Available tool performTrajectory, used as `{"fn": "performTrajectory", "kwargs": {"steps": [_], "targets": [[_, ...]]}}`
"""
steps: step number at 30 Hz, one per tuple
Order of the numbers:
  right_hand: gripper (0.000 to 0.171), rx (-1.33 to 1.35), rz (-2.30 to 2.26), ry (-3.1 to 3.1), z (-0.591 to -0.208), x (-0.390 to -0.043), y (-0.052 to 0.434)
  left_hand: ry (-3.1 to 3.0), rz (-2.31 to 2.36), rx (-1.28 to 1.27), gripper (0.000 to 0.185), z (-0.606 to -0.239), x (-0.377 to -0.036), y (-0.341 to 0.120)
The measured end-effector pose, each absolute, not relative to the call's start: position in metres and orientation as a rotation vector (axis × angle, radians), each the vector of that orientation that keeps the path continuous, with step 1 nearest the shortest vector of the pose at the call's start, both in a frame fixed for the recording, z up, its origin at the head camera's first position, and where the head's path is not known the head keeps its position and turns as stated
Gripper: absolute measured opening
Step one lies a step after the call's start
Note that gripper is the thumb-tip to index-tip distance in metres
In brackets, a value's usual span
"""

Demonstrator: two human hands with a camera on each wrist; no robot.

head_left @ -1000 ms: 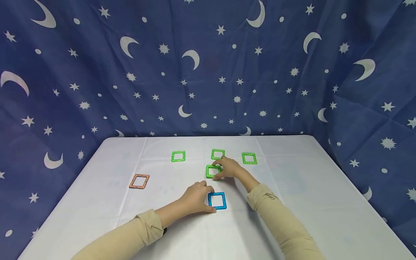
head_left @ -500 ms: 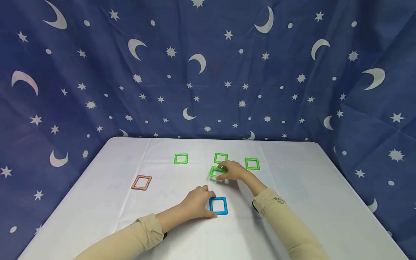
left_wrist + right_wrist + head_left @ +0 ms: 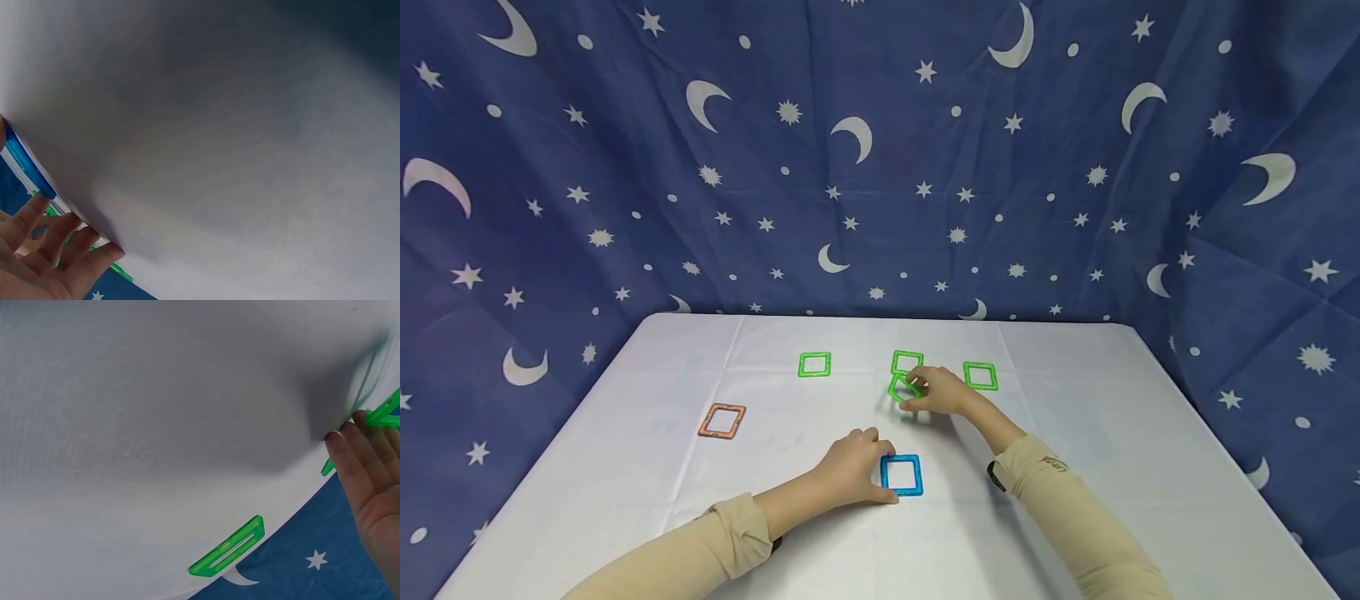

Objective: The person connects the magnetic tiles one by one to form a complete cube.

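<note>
While the right hand [image 3: 942, 392] pinches a tilted green frame [image 3: 893, 385], the left hand [image 3: 850, 471] holds the only blue frame [image 3: 918, 475]

Square frames, six counted: four green, one orange, one blue. Five lie flat on the white cloth [image 3: 805, 442]; the sixth, the tilted green frame, is off it in the right hand, gripped between thumb and fingers at its right side. It sits just in front of the middle green frame [image 3: 895, 362]; from the head view the two seem to meet (whether they touch, I cannot tell).

Left hand: thumb and forefinger set wide, one at each end of the blue frame's left side. The left wrist view shows both digits at the blue edge, the other fingertips down by the cloth. Blue frame is nearest the person, well apart from the other five.

Back row, three green: leftmost green frame [image 3: 814, 354], the middle one, and rightmost green frame [image 3: 981, 365], which lies just beyond the right hand. One orange frame [image 3: 726, 407] off to the left, by itself.

Two tan sleeves [image 3: 1075, 525], one per arm; a dark band [image 3: 995, 475] shows at the right cuff. Behind everything, one blue backdrop [image 3: 895, 154] with pale moons, stars and dots.
</note>
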State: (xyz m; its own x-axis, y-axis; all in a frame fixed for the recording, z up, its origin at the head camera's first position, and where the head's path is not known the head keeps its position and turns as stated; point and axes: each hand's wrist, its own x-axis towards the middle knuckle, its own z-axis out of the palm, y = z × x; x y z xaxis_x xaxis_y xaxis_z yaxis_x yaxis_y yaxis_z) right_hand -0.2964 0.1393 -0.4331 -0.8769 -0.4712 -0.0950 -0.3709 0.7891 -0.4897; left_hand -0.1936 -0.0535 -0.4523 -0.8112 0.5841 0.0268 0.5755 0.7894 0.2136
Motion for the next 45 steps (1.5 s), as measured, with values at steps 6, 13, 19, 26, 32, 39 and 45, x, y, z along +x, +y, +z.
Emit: {"fn": "performTrajectory", "kwargs": {"steps": [6,13,19,26,32,39,45], "targets": [[0.054,-0.659,-0.723,2.764,-0.431,-0.295,0.140,2.949,0.349,0.951,0.060,-0.452,-0.193,-0.054],[0.053,-0.654,-0.766,2.753,-0.434,-0.289,0.142,2.938,0.351,0.946,0.059,-0.451,-0.191,-0.056],[0.053,-0.693,-0.801,2.771,-0.435,-0.283,0.145,2.941,0.347,0.951,0.060,-0.452,-0.190,-0.056],[0.049,-0.720,-0.879,2.726,-0.436,-0.272,0.152,2.942,0.344,0.943,0.060,-0.453,-0.190,-0.056],[0.053,-0.758,-0.902,2.675,-0.439,-0.262,0.156,2.944,0.357,0.923,0.060,-0.453,-0.191,-0.055],[0.056,-0.816,-0.928,2.620,-0.440,-0.250,0.163,2.953,0.368,0.929,0.060,-0.454,-0.193,-0.055],[0.056,-0.838,-0.949,2.570,-0.440,-0.239,0.167,2.945,0.362,0.936,0.059,-0.454,-0.192,-0.055]]}}
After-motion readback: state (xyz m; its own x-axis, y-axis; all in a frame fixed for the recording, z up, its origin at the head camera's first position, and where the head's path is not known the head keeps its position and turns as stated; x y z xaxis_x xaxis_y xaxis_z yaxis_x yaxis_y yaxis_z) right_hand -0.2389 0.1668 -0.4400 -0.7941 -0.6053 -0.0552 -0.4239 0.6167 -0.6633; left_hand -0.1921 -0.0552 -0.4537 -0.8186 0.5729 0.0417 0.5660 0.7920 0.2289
